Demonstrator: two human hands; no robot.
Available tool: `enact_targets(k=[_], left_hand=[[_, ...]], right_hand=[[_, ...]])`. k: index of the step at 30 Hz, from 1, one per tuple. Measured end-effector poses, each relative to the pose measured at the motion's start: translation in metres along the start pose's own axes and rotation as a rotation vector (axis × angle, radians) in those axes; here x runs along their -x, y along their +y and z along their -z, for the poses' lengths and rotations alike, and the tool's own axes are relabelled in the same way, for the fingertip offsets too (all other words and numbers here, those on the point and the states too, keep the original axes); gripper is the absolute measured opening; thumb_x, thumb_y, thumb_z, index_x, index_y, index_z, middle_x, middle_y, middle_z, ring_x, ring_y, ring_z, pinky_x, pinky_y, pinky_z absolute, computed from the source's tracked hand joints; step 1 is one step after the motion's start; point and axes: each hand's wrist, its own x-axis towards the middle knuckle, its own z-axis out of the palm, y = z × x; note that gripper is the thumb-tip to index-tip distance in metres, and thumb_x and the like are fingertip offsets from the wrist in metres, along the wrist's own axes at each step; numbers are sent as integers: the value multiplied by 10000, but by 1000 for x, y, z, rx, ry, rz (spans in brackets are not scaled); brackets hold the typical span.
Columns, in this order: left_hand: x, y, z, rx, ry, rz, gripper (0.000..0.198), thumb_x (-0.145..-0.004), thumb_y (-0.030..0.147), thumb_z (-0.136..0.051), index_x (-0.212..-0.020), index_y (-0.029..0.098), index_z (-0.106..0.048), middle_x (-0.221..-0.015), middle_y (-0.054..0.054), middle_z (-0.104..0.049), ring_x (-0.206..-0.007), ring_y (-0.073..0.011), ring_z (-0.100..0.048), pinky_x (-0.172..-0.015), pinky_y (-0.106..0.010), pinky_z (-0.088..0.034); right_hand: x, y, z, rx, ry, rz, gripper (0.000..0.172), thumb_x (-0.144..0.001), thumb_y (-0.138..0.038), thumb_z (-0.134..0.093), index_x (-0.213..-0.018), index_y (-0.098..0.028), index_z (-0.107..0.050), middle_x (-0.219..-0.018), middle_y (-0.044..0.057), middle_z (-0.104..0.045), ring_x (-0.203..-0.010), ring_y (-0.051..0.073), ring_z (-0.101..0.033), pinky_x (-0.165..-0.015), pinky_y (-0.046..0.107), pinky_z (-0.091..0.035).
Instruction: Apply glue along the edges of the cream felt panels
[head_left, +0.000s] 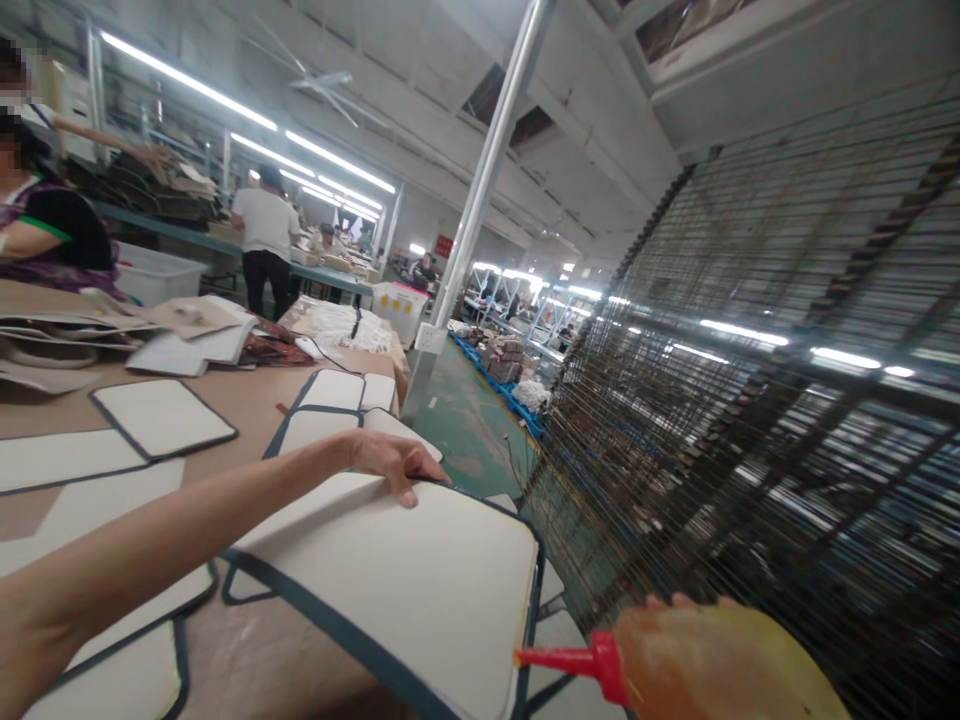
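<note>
My left hand (394, 462) grips the far edge of a cream panel (420, 570) with a dark blue border and rounded corners, thumb on top and fingers partly hidden beneath. The panel is tilted above the table. In my right hand (679, 601) is a squeeze bottle (720, 665) of amber liquid, probably glue; only fingertips show behind it. Its red nozzle (559, 659) points left, the tip at the panel's right edge. A yellowish line runs along that edge. Similar bordered panels (165, 415) lie around on the table.
A brown-covered table (255, 640) stretches ahead and left, with loose cut pieces (191, 335) at its far side. Close on the right stands a tall wire rack (750, 400). A metal post (480, 190) rises beyond the table. Other people (268, 235) are at tables behind.
</note>
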Motion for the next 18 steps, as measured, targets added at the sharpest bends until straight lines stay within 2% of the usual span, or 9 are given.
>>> enact_targets(k=[1,3,5,8,10,12,14,16,18], left_hand=[[0,0,0,9,3,3,464,-658,322,-763,-1069,127,-670,-961,-49,-711,-810,-200,-647,-700,-221,-501],[-1,0,0,24,13,5,470,-654,309,-766,-1079,131,-669,-965,-48,-712,-814,-204,-651,-710,-228,-505],[-1,1,0,30,20,0,473,-653,305,-766,-1081,128,-671,-957,-52,-714,-811,-211,-654,-715,-241,-513],[-1,0,0,31,34,-8,501,-646,320,-770,-1095,122,-669,-933,-57,-720,-792,-218,-658,-702,-252,-524],[-1,-1,0,33,40,-13,519,-640,323,-774,-1106,122,-666,-937,-57,-721,-788,-214,-658,-699,-248,-525],[-1,-2,2,41,44,-17,516,-642,314,-772,-1109,121,-663,-954,-57,-719,-782,-204,-656,-704,-242,-523],[0,-5,4,46,54,-18,492,-651,301,-765,-1097,120,-665,-965,-57,-718,-769,-191,-653,-704,-233,-518],[1,-8,6,37,66,-23,470,-665,299,-754,-1091,121,-666,-966,-58,-719,-761,-183,-651,-690,-224,-515],[2,-11,8,20,74,-35,476,-675,304,-742,-1107,122,-658,-968,-60,-719,-762,-185,-651,-677,-226,-516]], right_hand=[[0,-8,1,88,-58,7,311,-610,-555,-668,-780,-295,-685,-850,36,-707,-839,278,-658,-877,568,-492],[0,-21,2,249,-131,67,330,-454,-399,-805,-746,-300,-686,-873,5,-708,-932,263,-641,-1076,539,-293],[-2,-24,3,329,-115,157,374,-356,-345,-832,-696,-310,-680,-820,-16,-708,-915,256,-644,-1121,517,-147],[-4,-10,4,353,-2,263,381,-284,-399,-832,-613,-314,-660,-723,-24,-698,-780,237,-659,-1113,513,-149],[-5,6,5,356,37,305,347,-328,-475,-803,-609,-327,-664,-716,-22,-696,-766,232,-660,-1112,505,-133],[-5,21,8,369,-8,322,304,-428,-511,-752,-676,-346,-687,-778,-8,-705,-827,248,-660,-1114,495,-81],[-4,31,12,349,-62,313,288,-479,-471,-737,-743,-363,-698,-853,6,-708,-892,279,-651,-1113,496,-34],[-3,39,15,306,-91,279,307,-470,-394,-764,-769,-377,-697,-900,15,-705,-929,316,-641,-1112,520,-20],[-2,45,17,241,-78,249,331,-461,-329,-785,-773,-391,-693,-903,21,-704,-929,340,-638,-1109,544,-5]])
